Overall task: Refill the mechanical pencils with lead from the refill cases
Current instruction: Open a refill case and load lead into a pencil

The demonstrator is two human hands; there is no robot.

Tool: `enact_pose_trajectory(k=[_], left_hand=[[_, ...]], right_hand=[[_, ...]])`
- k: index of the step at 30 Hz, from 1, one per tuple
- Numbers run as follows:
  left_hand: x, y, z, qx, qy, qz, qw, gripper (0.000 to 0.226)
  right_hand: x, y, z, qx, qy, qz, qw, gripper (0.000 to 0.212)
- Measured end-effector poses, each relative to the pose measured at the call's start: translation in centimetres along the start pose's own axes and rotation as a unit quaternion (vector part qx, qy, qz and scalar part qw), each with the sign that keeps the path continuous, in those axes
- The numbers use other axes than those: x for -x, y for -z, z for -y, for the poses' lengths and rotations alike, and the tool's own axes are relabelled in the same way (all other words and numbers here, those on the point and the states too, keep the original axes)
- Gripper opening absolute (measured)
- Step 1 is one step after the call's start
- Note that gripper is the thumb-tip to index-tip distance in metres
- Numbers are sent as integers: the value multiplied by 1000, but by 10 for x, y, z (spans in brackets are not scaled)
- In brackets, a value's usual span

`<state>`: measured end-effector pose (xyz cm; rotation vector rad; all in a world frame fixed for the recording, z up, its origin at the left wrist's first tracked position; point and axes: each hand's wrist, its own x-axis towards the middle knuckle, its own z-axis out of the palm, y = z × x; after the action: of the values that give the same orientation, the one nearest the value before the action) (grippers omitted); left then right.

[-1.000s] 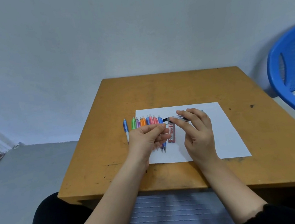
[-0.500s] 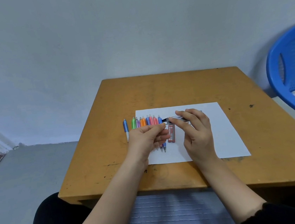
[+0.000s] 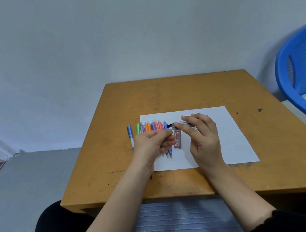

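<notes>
Feeding lead into the grey pencil (image 3: 178, 123), right over the red refill case (image 3: 177, 140).

My left hand (image 3: 152, 144), just left of the case, pinches a thin piece (image 3: 172, 130) between thumb and forefinger; it's too small to call lead for sure. The other fingers are curled. My right hand (image 3: 202, 138), just right of the case, grips the grey pencil by its barrel, dark end pointing left to meet the pinch. To do it well: steady the barrel, line up with the opening, feed slowly and straight, since lead likely snaps. The row of coloured pencils (image 3: 149, 127) lies left of the case, with a lone blue pencil (image 3: 130, 135) further left.
</notes>
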<state>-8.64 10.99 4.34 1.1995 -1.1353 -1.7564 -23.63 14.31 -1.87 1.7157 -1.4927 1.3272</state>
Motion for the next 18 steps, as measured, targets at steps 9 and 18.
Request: enact_pose_trajectory(k=[9,18], left_hand=[[0,-2,-1,13,8,-6,1000,9],[1,0,3,-5,-27,-6,1000,10]], right_hand=[[0,0,0,1,-4,-2,1000,48],[1,2,-1,8,-25,9,1000,38]])
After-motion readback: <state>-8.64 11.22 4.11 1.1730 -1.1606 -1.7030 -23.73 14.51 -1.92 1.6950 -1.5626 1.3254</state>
